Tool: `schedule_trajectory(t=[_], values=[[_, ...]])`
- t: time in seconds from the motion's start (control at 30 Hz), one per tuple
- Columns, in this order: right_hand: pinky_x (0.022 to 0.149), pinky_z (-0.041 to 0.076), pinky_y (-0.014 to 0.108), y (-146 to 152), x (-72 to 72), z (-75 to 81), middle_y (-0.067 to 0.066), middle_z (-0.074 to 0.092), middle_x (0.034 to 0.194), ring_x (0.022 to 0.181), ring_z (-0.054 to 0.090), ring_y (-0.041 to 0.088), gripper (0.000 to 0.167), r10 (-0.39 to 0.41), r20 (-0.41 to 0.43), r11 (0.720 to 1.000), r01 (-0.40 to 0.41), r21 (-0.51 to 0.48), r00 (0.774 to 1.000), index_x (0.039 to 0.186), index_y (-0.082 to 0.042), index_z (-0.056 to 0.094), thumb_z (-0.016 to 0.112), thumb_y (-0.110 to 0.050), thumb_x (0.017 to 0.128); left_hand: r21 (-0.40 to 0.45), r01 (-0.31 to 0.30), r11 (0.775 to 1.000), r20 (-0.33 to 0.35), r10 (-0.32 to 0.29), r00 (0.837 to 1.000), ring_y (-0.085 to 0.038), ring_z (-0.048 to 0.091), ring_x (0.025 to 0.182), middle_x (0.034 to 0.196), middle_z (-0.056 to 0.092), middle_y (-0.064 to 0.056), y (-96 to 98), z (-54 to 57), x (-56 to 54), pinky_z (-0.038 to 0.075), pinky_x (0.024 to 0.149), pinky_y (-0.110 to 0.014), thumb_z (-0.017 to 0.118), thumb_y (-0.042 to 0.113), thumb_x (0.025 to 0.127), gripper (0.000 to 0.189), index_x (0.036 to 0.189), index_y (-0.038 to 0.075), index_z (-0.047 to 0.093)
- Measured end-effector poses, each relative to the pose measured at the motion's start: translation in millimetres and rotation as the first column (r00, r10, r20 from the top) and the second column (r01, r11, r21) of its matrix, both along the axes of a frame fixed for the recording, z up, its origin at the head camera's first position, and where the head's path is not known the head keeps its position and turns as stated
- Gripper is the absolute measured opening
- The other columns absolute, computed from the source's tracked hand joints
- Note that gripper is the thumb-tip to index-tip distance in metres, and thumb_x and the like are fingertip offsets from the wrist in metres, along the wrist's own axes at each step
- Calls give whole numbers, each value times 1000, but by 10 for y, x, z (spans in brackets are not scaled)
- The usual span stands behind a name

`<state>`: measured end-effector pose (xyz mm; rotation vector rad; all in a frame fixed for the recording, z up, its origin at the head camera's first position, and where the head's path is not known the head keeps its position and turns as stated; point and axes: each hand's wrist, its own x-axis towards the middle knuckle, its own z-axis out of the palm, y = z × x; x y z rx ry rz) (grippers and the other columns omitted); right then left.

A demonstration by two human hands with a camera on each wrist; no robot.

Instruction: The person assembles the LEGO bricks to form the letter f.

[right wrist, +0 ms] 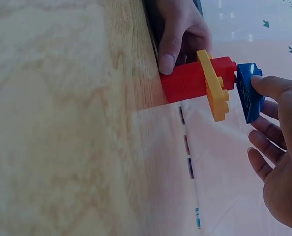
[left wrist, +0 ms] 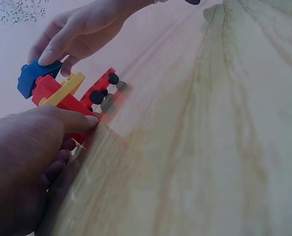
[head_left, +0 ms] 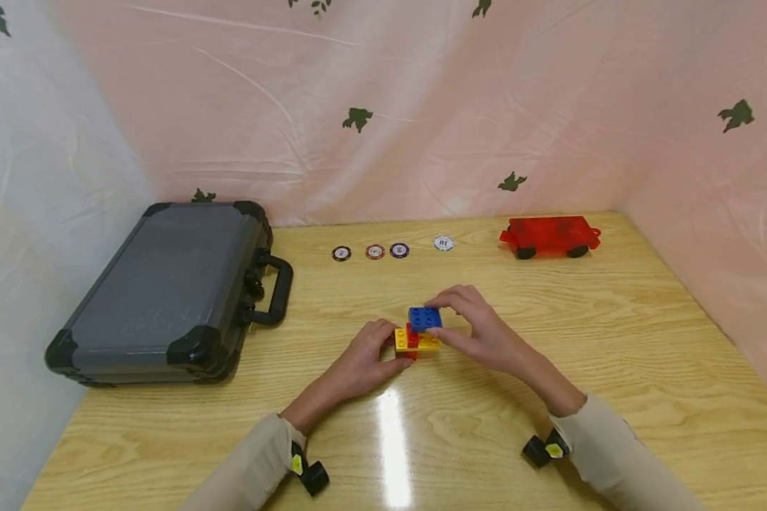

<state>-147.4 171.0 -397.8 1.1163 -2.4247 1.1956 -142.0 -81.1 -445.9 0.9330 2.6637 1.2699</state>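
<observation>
In the head view my left hand point(head_left: 363, 363) steadies a small stack of toy building bricks on the table, thumb and fingers around its red base point(right wrist: 181, 82). Across that base lies a flat yellow brick point(right wrist: 214, 86) with studs on top. A smaller red brick point(head_left: 412, 336) rises from the yellow one. My right hand point(head_left: 486, 332) pinches a blue brick point(head_left: 425, 319) between thumb and fingers, right over the upper red brick. Seen from the right wrist, the blue brick point(right wrist: 249, 93) is slightly tilted, its hollow underside facing the red studs with a narrow gap between.
A grey case point(head_left: 160, 284) with a black handle point(head_left: 281, 291) lies at the left. Several poker chips point(head_left: 375, 252) are spread in a row toward the back wall. A red wheeled toy wagon point(head_left: 552, 235) stands at the back right. Pinkish cloth point(head_left: 422, 163) hangs behind the wooden table.
</observation>
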Motion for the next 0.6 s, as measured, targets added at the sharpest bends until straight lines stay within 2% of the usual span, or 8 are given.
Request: schedule_trajectory(t=[0.3, 0.6], values=[[93, 50, 50, -15, 50, -13, 3, 62, 122, 114, 54, 22, 38, 26, 40, 1000, -26, -7, 999, 125, -8, 67, 80, -2, 90, -2, -5, 1000, 2, 5, 1000, -21, 54, 104, 111, 64, -3, -5, 2, 4, 45, 87, -39, 82, 19, 91, 34, 118, 5, 66], [89, 52, 49, -19, 60, -8, 3, 67, 120, 109, 59, 21, 39, 55, 16, 998, -55, 9, 998, 125, -6, 66, 81, -2, 89, -3, -8, 1000, 11, 8, 1000, -21, 54, 104, 110, 63, -3, -6, 3, 4, 45, 87, -40, 82, 19, 91, 33, 117, 6, 67]])
